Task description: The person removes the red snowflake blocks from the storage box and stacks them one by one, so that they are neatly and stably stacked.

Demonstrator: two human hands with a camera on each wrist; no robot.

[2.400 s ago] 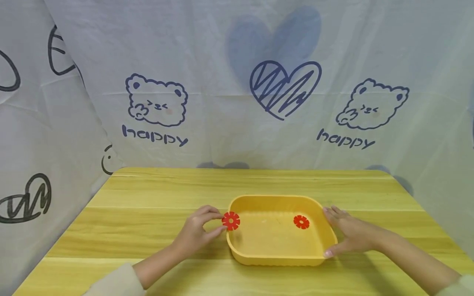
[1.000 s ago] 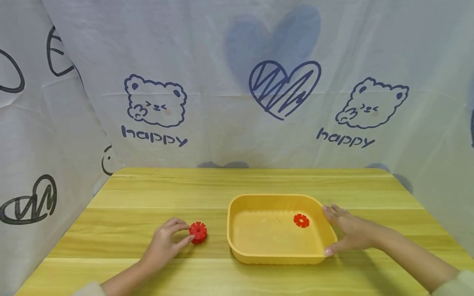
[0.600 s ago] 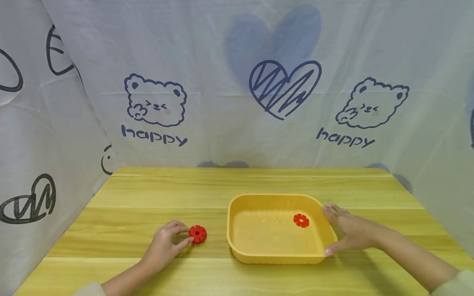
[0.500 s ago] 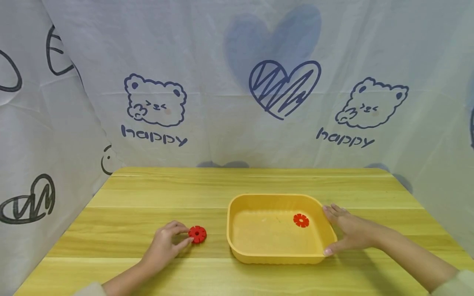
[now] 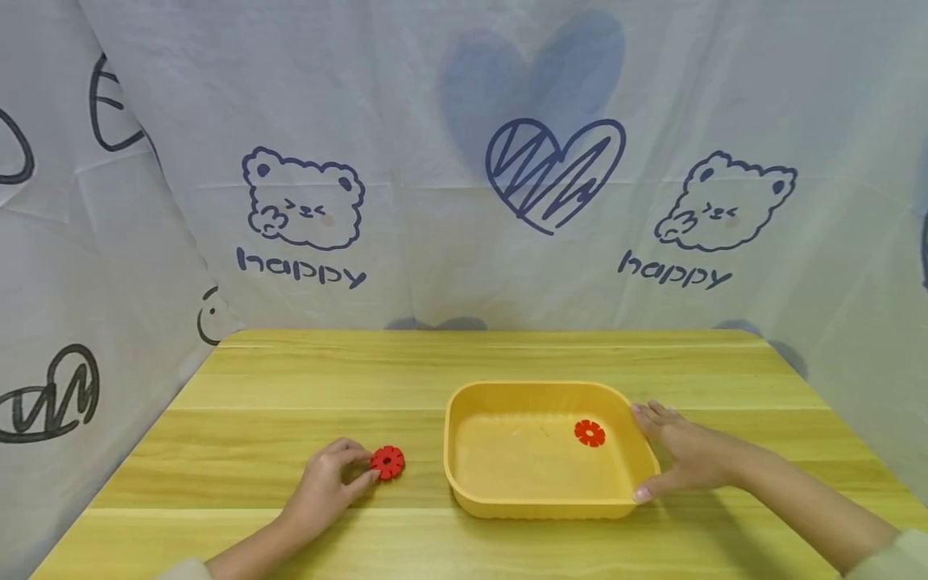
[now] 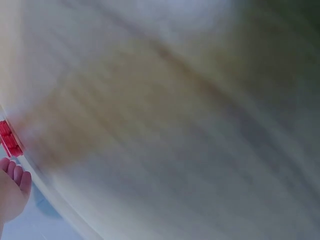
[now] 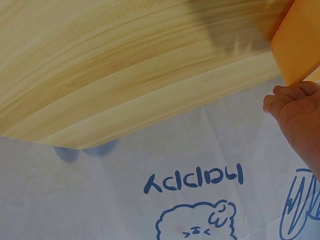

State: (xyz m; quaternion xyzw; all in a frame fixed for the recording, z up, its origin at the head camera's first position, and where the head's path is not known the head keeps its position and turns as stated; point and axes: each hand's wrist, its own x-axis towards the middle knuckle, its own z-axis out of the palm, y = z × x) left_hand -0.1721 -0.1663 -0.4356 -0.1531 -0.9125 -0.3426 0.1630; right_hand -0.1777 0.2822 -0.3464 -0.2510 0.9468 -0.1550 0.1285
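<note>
In the head view my left hand [image 5: 324,482] pinches a small stack of red snowflake discs [image 5: 387,462] at its left edge, with thumb and forefinger. The stack is on the table, left of the yellow plastic basin [image 5: 544,510]. Side on in the left wrist view, the red discs [image 6: 9,140] show layers beside the fingers of the left hand [image 6: 14,187]. A single flat red snowflake disc [image 5: 590,433] lies inside the basin toward the right. My right hand [image 5: 685,455] rests spread along the basin's right rim, thumb at the near corner.
The wood-grain table [image 5: 304,379] ends at a pale cloth backdrop [image 5: 435,266] printed with bears and hearts. In the right wrist view the basin's orange-looking wall [image 7: 300,47] stands over the table. Much of the left wrist view is blurred.
My left hand has carried a red snowflake disc from over the basin's left rim to the table on the left, where it now sits stacked. The right hand has stayed at the basin.
</note>
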